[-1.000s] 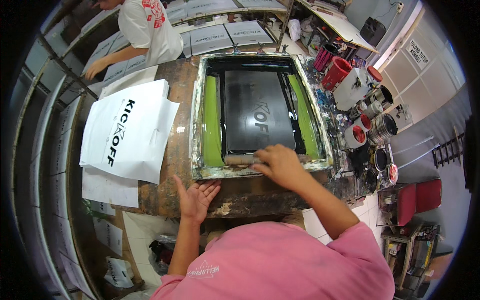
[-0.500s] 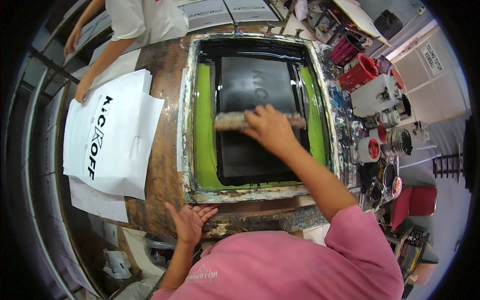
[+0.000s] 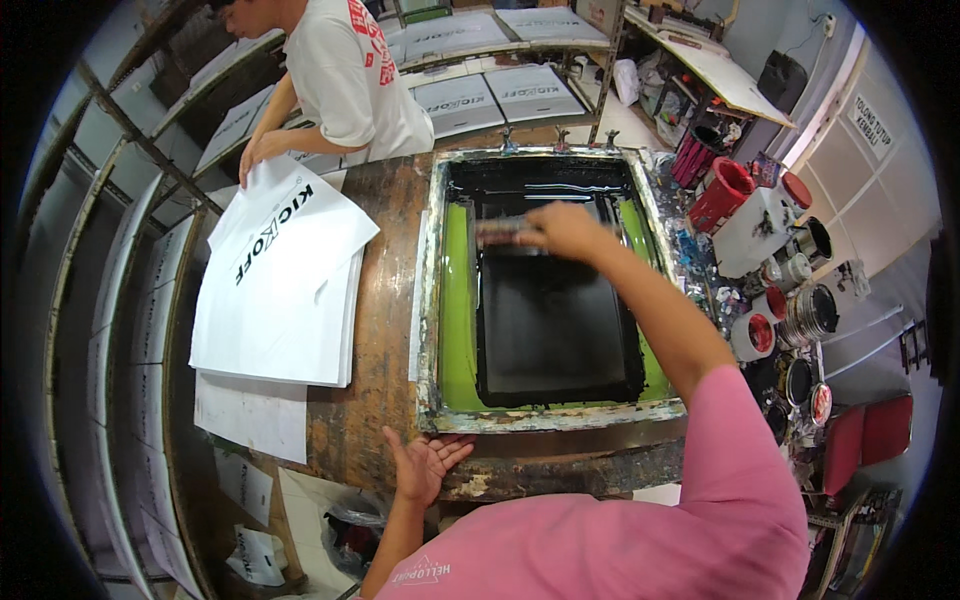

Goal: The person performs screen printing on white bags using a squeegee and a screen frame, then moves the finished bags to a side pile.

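Right hand (image 3: 568,230) grips squeegee (image 3: 497,233) on screen frame (image 3: 432,300); left hand (image 3: 425,467) apparently steadying frame.

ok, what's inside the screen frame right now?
Inside the screen frame: black ink over green mesh, and the squeegee gripped by the right hand. Whatever lies beneath the mesh is hidden.

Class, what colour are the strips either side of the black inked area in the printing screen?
Bright green strips, clearest in the head view.

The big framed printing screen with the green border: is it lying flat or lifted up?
Flat: the framed printing screen lies level on the worn wooden table, its near edge down by the left hand.
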`<state>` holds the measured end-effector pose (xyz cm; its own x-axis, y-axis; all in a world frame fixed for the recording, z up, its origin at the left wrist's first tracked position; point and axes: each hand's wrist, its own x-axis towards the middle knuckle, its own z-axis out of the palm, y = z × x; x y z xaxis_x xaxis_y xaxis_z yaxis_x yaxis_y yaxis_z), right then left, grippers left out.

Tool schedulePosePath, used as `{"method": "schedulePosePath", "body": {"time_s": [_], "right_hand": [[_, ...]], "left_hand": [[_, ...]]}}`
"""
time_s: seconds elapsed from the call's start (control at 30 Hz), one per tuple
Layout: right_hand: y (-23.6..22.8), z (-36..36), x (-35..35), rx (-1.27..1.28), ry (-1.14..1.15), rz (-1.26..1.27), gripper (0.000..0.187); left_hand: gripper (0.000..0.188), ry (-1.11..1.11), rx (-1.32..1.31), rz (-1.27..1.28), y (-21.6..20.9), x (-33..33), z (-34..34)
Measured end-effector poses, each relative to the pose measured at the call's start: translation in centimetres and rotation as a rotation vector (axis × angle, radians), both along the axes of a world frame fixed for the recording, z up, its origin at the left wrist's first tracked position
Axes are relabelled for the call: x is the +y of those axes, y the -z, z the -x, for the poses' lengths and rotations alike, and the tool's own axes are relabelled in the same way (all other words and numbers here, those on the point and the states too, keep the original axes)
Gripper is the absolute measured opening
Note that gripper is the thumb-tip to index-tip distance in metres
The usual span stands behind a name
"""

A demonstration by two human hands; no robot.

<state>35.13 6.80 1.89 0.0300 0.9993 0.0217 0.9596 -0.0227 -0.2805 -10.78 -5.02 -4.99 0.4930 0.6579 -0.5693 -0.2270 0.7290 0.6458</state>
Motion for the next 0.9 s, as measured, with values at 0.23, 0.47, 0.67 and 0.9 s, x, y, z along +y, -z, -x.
{"method": "schedulePosePath", "body": {"time_s": [0.23,0.47,0.67,0.9], "right_hand": [[-1.8,13.8,-21.0,0.079,0.034,0.026,0.045],[-6.0,18.8,-24.5,-0.226,0.133,-0.338,0.036],[-16.1,14.8,-18.6,-0.386,0.202,-0.677,0.036],[-21.1,12.2,-14.7,-0.387,0.166,-0.874,0.041]], "left_hand": [[0.123,0.070,-0.126,-0.070,0.4,-0.3,0.1],[0.121,0.147,-0.318,-0.336,-3.4,0.3,1.1],[0.119,0.203,-0.805,-0.600,-13.7,2.9,-4.2],[0.101,0.484,1.255,-1.552,-3.1,3.9,-6.7]]}}
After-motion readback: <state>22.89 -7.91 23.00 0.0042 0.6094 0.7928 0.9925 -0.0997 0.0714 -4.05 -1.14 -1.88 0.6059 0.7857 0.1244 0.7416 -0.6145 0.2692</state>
